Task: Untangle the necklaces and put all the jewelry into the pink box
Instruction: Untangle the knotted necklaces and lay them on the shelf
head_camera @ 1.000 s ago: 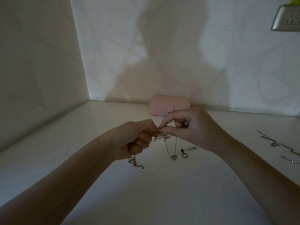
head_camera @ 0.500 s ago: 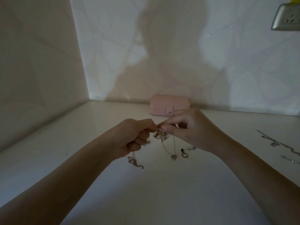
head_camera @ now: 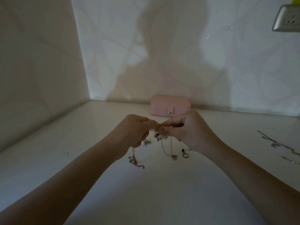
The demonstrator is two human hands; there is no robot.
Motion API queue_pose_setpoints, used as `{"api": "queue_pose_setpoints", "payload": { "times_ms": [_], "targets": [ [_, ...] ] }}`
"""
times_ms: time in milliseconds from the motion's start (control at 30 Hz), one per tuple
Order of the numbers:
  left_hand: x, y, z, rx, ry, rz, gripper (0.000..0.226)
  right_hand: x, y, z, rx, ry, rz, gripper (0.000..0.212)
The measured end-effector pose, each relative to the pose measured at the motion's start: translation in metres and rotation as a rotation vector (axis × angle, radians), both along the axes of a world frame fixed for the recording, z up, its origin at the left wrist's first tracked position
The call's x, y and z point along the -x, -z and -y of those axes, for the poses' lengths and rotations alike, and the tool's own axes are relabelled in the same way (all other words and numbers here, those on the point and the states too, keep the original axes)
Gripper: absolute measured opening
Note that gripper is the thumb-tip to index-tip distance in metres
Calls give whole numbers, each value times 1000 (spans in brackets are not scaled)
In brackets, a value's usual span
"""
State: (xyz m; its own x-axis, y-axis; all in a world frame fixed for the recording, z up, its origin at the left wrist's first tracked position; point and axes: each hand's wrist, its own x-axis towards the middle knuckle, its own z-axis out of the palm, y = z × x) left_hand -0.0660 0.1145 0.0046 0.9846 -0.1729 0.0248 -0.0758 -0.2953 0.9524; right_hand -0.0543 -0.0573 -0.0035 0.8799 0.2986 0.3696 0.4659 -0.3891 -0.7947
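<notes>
My left hand [head_camera: 136, 130] and my right hand [head_camera: 188, 129] meet fingertip to fingertip above the white table, both pinching a knot of tangled silver necklaces [head_camera: 159, 136]. One chain end [head_camera: 135, 161] hangs from under my left hand and trails on the table. A loop with a small pendant [head_camera: 173, 155] hangs below my right hand. The pink box [head_camera: 170, 105] stands shut against the back wall, behind my hands. A small ring-shaped piece [head_camera: 185, 154] and a blue-green piece [head_camera: 146, 142] lie on the table under my hands.
More silver chains [head_camera: 276, 143] lie on the table at the right edge. Walls close the space at the left and back. A wall socket [head_camera: 287, 19] sits at the top right.
Both hands have risen a little and drawn tighter together on the knot. The pink box's clasp, hidden before, now shows above my right hand.
</notes>
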Motion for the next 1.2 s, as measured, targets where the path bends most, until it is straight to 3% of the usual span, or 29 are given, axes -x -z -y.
{"api": "queue_pose_setpoints", "payload": {
  "times_ms": [167, 267, 333, 600, 733, 767, 900, 967, 1200],
  "targets": [
    [-1, 1, -1, -7, 0, 0, 17, -5, 5, 2, 36, 109, 111, 10],
    [-4, 3, -2, 20, -27, -9, 12, -2, 2, 6, 109, 178, 239, 23],
    [-4, 4, 0, -4, -22, -22, 10, 1, -1, 6, 137, 148, 240, 31],
    [-6, 6, -5, 2, -58, 22, 6, 4, -14, 14, 106, 45, 148, 16],
    [-4, 5, -2, -33, -27, 28, 7, 5, -16, 16, 315, 55, 167, 47],
    [-4, 5, -1, -46, -25, 29, 8, 4, -16, 15, 355, 58, 169, 46],
    [-3, 2, -4, -41, -12, 62, 8, 3, -18, 17, 298, 2, 126, 10],
    [-3, 0, -5, -53, 13, 90, 18, 2, -18, 19, 275, -16, 117, 6],
    [-1, 0, -2, 36, -36, 126, 11, -1, -15, 18, 40, -56, 57, 3]
  ]
}}
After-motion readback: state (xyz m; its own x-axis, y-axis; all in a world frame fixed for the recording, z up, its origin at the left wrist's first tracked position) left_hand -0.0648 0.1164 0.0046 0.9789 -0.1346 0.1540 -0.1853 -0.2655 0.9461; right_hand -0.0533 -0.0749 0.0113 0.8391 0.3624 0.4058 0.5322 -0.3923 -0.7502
